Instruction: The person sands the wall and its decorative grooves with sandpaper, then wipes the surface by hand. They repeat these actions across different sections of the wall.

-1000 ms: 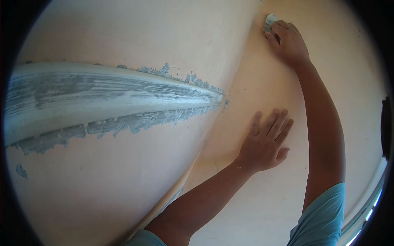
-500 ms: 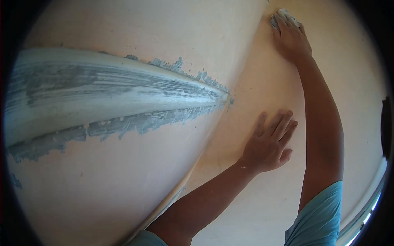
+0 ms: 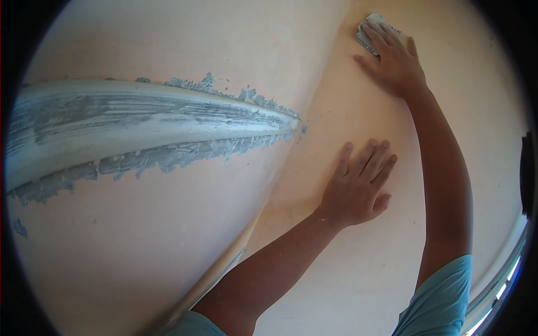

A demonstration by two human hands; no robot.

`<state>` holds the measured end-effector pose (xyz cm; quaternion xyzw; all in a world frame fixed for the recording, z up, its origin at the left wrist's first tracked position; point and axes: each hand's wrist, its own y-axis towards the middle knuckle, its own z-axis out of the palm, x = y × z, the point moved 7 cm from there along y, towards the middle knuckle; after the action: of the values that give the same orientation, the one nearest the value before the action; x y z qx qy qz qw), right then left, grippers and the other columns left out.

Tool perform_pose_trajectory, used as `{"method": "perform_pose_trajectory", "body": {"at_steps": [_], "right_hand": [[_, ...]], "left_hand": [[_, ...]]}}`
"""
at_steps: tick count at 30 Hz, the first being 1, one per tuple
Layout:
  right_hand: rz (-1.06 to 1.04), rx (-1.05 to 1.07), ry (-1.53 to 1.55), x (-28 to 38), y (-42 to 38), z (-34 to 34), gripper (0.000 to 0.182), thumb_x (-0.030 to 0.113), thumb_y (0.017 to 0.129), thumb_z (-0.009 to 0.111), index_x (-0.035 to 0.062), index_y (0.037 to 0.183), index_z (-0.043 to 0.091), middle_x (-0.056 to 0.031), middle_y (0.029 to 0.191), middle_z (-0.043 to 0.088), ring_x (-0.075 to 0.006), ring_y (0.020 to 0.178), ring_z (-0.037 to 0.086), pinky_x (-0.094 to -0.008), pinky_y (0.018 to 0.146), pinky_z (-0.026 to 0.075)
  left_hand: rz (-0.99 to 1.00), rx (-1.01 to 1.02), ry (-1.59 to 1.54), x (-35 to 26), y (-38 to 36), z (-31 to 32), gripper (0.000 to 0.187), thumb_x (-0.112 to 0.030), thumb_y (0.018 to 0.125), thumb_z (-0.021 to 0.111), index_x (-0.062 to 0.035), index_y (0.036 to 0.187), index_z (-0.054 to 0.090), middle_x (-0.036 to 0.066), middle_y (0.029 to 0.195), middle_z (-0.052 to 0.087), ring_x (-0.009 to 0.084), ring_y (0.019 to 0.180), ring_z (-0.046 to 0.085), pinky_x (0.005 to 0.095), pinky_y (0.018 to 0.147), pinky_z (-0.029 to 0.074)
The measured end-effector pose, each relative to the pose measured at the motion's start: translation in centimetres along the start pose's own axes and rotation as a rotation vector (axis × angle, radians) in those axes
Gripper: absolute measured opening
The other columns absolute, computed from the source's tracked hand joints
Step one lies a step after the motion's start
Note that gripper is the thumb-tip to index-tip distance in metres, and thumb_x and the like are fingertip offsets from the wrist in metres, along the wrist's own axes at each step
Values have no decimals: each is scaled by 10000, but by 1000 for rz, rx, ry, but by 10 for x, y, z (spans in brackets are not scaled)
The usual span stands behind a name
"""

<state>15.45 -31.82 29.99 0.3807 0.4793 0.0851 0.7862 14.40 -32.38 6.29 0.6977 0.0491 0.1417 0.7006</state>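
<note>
High on the peach-coloured wall [image 3: 314, 246], my right hand [image 3: 397, 66] presses a piece of greyish printed sandpaper [image 3: 367, 40] flat under its fingers. Some lettering shows on the sheet, whose left part sticks out beyond the fingertips. Lower and to the left, my left hand [image 3: 357, 187] lies flat on the same wall with its fingers spread, holding nothing. A grey and white patched band [image 3: 157, 117] with ragged edges runs from the left to the corner, left of both hands.
A pale pipe or trim [image 3: 216, 269] follows the lower part of the wall corner. At the right edge are a dark object [image 3: 527, 175] and a bright window-like opening [image 3: 500, 291].
The view has shifted, and the band and left hand appear slightly further left. My right hand has turned a little, its thumb is spread out, and more of the sandpaper shows.
</note>
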Motion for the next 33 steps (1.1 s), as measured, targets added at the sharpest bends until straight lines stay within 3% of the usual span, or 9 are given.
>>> {"method": "perform_pose_trajectory", "body": {"at_steps": [1, 2, 4, 6, 8, 13, 20, 25, 33], "right_hand": [[209, -16, -104, -26, 4, -3, 586, 547, 965, 540, 187, 1427, 525, -19, 1495, 519, -198, 1383, 463, -413, 1101, 357], [449, 289, 12, -51, 10, -2, 716, 607, 986, 489, 192, 1559, 372, -17, 1620, 375, -204, 1518, 288, -561, 1223, 171], [414, 226, -93, -47, 9, 2, 732, 623, 980, 485, 198, 1564, 363, 2, 1621, 373, -197, 1518, 287, -551, 1230, 167], [-29, 75, -39, -1, -2, 2, 665, 598, 954, 539, 228, 1501, 465, 5, 1562, 463, -180, 1461, 386, -439, 1162, 278], [-48, 118, 70, -17, -4, 2, 696, 612, 954, 530, 216, 1519, 444, 9, 1589, 431, -177, 1491, 345, -438, 1179, 258], [626, 323, -126, -185, -53, -21, 787, 689, 946, 468, 206, 1559, 371, 7, 1661, 290, -203, 1523, 276, -556, 1155, 290], [977, 301, -135, -282, -221, -68, 866, 721, 935, 438, 222, 1615, 242, -44, 1692, 197, -245, 1567, 136, -585, 1228, 122], [966, 284, -94, -254, -281, -86, 848, 663, 967, 419, 162, 1620, 216, -68, 1683, 224, -263, 1565, 140, -589, 1232, 91], [860, 389, -30, -61, -456, -157, 756, 501, 983, 490, 39, 1558, 322, -171, 1635, 299, -379, 1525, 230, -663, 1185, 98]], "left_hand": [[8, 5, -11, -2, -1, 1, 735, -413, 842, 681, -109, 1479, 480, 138, 1627, 318, 316, 1491, 319, 611, 1183, 209], [-1, 14, -10, -1, -2, 2, 732, -414, 841, 682, -113, 1478, 484, 137, 1619, 333, 312, 1486, 328, 610, 1182, 211], [-8, 3, -4, 3, 2, 0, 730, -415, 840, 683, -117, 1476, 487, 136, 1611, 349, 307, 1482, 337, 610, 1181, 213], [-4, -6, 27, 0, 0, 0, 730, -424, 827, 695, -133, 1467, 500, 132, 1593, 377, 300, 1468, 357, 611, 1174, 232], [-5, -6, 51, 0, 3, -1, 725, -430, 826, 696, -141, 1463, 506, 127, 1587, 388, 302, 1459, 370, 613, 1171, 241], [17, -18, 81, 0, 5, 0, 704, -447, 830, 690, -155, 1448, 524, 105, 1576, 410, 305, 1435, 404, 618, 1169, 253], [15, 75, 170, -8, 4, 8, 713, -460, 873, 650, -152, 1495, 488, 130, 1589, 390, 321, 1473, 357, 623, 1188, 206], [43, 83, 220, -4, 3, 10, 720, -451, 884, 643, -130, 1506, 473, 134, 1609, 362, 330, 1501, 313, 624, 1196, 181], [52, 107, 311, -4, 2, 14, 753, -425, 909, 618, -150, 1568, 379, 127, 1632, 330, 340, 1511, 293, 607, 1204, 174]]}}
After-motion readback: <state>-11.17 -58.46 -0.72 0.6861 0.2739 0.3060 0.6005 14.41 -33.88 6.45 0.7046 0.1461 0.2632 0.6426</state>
